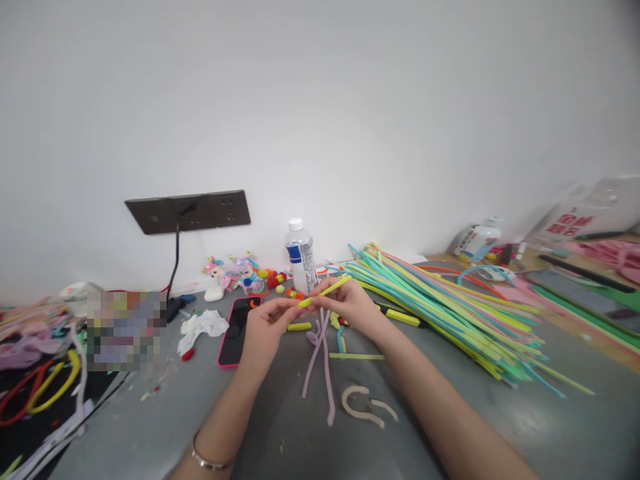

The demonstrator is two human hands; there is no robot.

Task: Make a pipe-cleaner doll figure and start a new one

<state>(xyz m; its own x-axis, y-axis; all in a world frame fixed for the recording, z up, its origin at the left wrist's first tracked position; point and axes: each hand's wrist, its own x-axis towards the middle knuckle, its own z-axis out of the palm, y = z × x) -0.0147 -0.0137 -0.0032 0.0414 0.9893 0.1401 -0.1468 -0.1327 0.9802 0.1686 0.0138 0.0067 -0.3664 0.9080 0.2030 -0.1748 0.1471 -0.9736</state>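
Note:
My left hand (265,327) and my right hand (347,303) meet above the grey table (500,433), both pinching a yellow pipe cleaner (327,290) that slants up to the right. Pale purple pipe cleaners (323,363) hang from the pinch down to the table. A beige curled pipe cleaner (360,405) lies just in front of them. A bracelet sits on my left wrist.
A big bundle of coloured pipe cleaners (450,307) fans out to the right. A water bottle (301,257) stands behind my hands. A pink-cased phone (235,337) and crumpled tissue (200,327) lie left. Small toys (240,273) sit by the wall under a socket strip (190,211).

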